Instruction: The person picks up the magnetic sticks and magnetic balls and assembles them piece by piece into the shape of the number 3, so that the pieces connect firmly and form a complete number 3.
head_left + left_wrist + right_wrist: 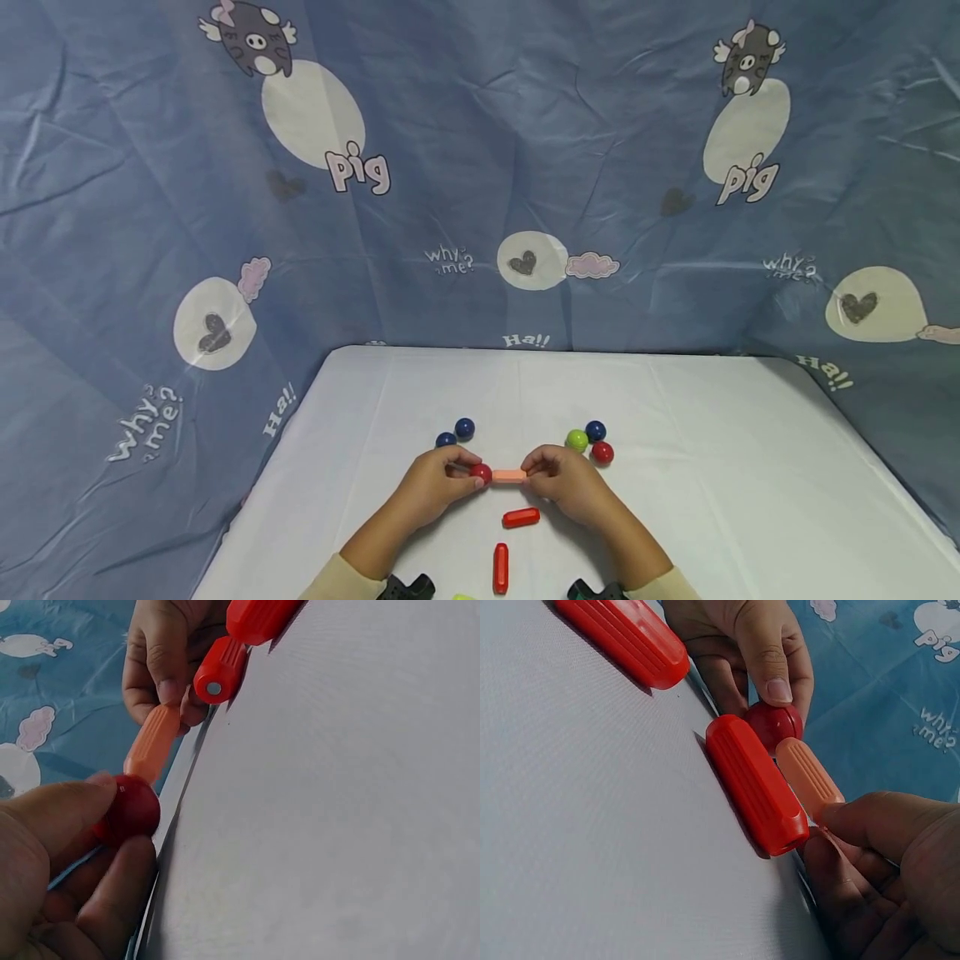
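My left hand (pixel 437 483) pinches a red ball (pixel 133 811) between thumb and fingers. From the other side, my right hand (pixel 567 481) holds a light orange magnetic rod (pixel 807 778) by its right end, between thumb and fingertips. The rod's left end meets the ball in the head view, the two in one line over the white table (pixel 675 533). Just below them lies a red magnetic rod (pixel 521 518). Nearer the front is a second red rod (pixel 501 568), pointing away from me. In the left wrist view, one red rod shows a round metal disc in its end.
Two blue balls (pixel 465 429) lie beyond my left hand. A green ball (pixel 577 440), a blue ball (pixel 596 431) and a red ball (pixel 602 452) cluster beyond my right. A yellow-green piece (pixel 463 597) peeks in at the bottom edge. Blue printed cloth (pixel 450 167) surrounds the table.
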Motion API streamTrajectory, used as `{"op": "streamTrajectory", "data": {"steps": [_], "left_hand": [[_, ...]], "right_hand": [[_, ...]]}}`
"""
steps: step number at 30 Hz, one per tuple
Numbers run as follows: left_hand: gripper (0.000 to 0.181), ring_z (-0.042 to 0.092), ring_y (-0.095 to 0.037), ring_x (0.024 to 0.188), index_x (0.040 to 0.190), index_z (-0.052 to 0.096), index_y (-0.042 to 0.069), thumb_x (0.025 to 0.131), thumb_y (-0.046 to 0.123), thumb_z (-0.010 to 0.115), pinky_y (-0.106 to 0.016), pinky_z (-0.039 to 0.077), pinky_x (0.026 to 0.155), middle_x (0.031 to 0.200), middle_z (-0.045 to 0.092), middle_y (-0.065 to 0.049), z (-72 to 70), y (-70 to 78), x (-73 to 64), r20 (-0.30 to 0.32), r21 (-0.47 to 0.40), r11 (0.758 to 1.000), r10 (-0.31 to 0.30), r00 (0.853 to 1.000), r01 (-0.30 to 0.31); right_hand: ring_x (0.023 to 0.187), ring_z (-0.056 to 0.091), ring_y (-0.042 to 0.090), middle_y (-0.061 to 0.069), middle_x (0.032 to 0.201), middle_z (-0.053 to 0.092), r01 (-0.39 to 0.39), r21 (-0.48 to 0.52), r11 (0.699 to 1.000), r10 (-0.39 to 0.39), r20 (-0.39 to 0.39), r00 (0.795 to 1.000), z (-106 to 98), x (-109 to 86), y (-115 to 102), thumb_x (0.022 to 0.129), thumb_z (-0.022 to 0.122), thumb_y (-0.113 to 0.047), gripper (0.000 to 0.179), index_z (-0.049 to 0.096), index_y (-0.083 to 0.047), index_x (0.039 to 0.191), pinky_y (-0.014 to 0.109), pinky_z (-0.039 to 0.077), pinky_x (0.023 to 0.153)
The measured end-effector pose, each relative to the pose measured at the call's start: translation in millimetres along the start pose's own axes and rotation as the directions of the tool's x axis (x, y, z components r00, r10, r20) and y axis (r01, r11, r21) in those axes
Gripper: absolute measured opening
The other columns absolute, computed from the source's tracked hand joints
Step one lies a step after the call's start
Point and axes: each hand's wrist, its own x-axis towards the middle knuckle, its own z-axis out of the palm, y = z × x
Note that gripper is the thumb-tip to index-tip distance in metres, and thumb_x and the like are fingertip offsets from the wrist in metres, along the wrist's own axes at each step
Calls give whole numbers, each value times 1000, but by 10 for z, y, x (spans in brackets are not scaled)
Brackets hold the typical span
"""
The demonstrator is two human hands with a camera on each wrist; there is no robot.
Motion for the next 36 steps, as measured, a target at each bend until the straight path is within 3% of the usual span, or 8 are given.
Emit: {"op": "streamTrajectory", "data": {"steps": [8, 13, 18, 24, 31, 36], "left_hand": [[24, 66, -9, 81, 106, 77, 16, 86, 23, 87, -24, 53, 69, 90, 74, 7, 17, 12, 8, -14, 33, 999, -7, 1000, 7], [24, 66, -8, 82, 106, 77, 16, 87, 23, 87, -24, 54, 70, 92, 74, 7, 29, 9, 36, -31, 44, 999, -9, 999, 11], [24, 66, -8, 83, 108, 77, 16, 87, 23, 87, -24, 54, 70, 94, 74, 6, 39, 25, 47, -33, 45, 999, -28, 999, 29], [24, 66, -9, 83, 107, 77, 17, 87, 23, 87, -24, 54, 70, 93, 73, 7, 36, 56, 47, -33, 55, 997, -46, 998, 48], [24, 67, -9, 85, 108, 76, 16, 87, 22, 86, -23, 55, 72, 95, 74, 6, 19, 35, 44, -23, 56, 997, -52, 998, 53], [23, 66, -9, 83, 107, 76, 17, 87, 23, 86, -24, 53, 70, 93, 73, 7, 18, 18, 59, -20, 53, 997, -52, 998, 53]], "right_hand": [[83, 66, 16, -3, 92, 74, -43, 1, 999, 43, -28, 999, -36, -48, -79, 90, 80, -10, 17, 73, -12, 105, 28, 56, 72], [85, 68, 13, -6, 90, 74, -36, -39, 999, 31, -121, 992, -121, -56, -146, 90, 82, -17, 15, 74, -16, 102, 28, 55, 73], [86, 67, 8, -10, 88, 71, -22, -119, 993, -13, -283, 959, -293, -65, -159, 90, 83, -16, 15, 74, -16, 101, 28, 53, 75], [94, 67, 16, 0, 98, 71, -29, -185, 982, -48, -402, 915, -559, -102, -113, 91, 82, -14, 20, 73, -10, 108, 34, 56, 86], [119, 60, 32, 13, 129, 63, -164, -164, 973, 80, -425, 902, -753, -212, 31, 91, 81, -21, 40, 67, -8, 126, 48, 50, 99], [124, 60, 36, 16, 133, 60, -210, -144, 967, 139, -393, 909, -774, -258, 147, 90, 83, -23, 47, 63, -7, 130, 53, 51, 101]]}}
